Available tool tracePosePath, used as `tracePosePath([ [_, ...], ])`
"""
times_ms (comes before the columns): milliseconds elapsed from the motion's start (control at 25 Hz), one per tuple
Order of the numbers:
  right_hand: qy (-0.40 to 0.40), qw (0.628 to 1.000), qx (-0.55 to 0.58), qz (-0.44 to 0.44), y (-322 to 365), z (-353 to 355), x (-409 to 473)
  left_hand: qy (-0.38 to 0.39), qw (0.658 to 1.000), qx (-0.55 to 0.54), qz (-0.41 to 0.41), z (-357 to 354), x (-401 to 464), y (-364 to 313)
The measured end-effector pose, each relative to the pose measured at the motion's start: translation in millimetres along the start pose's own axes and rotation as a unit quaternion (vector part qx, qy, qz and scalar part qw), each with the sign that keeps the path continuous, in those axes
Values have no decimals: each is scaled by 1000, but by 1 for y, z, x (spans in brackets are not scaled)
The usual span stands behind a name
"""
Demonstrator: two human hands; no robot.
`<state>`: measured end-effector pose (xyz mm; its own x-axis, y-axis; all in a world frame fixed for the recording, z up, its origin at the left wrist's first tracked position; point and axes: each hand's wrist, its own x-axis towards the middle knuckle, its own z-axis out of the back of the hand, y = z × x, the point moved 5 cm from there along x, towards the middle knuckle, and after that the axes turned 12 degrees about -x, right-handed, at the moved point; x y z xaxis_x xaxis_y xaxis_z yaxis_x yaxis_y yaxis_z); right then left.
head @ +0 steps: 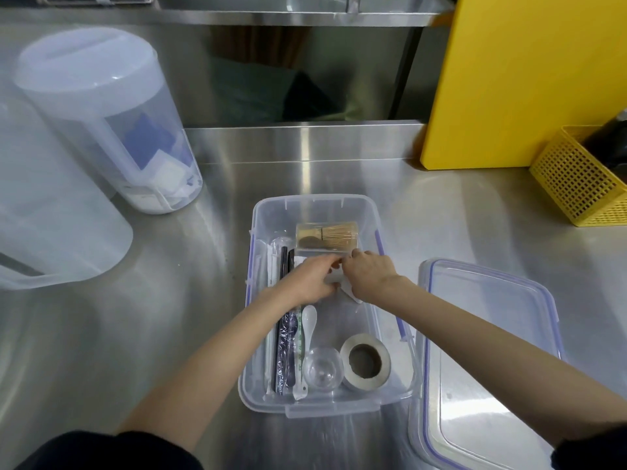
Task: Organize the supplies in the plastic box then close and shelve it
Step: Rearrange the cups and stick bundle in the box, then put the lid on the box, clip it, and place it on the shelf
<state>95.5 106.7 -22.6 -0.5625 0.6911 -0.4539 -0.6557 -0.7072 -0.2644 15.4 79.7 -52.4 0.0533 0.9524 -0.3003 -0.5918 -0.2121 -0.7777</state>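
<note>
Head view: plastic box (369,212) lies open on the worktop (169,300), long axis running away from the person. Left hand (307,279) and right hand (369,276) meet mid-box, both pinching white paper (351,295). Clear lid (488,361) rests just right, nearer the right hand.

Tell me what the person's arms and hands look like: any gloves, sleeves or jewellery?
Both hands are bare, with no gloves: the left hand and the right hand show no rings that I can make out. The forearms are uncovered, and no watch or bracelet shows at either wrist. Dark, black-looking sleeves begin only near the elbows, at the bottom edge of the view.
</note>
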Motion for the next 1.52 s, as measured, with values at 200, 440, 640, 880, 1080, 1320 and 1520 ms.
tracePosePath([
  [200,13,998,52,38,6,-7,-10,22,998,-47,42,-15,-10,3],
  [440,10,994,61,91,14,-16,-28,55,996,-40,58,-24,-29,4],
  [640,29,991,55,120,17,-24,-41,82,994,-9,66,-37,-37,0],
  [880,3,989,86,120,15,-21,-46,83,995,2,63,-36,-41,-3],
  [1080,-82,980,166,78,-10,-5,-63,26,998,-6,49,-11,-49,-21],
  [1320,-160,953,257,-6,-51,-10,-98,-132,990,-21,-55,2,-60,-71],
  [1520,-156,940,291,-85,-84,-51,-135,-105,989,-2,-102,-40,-58,-116],
])
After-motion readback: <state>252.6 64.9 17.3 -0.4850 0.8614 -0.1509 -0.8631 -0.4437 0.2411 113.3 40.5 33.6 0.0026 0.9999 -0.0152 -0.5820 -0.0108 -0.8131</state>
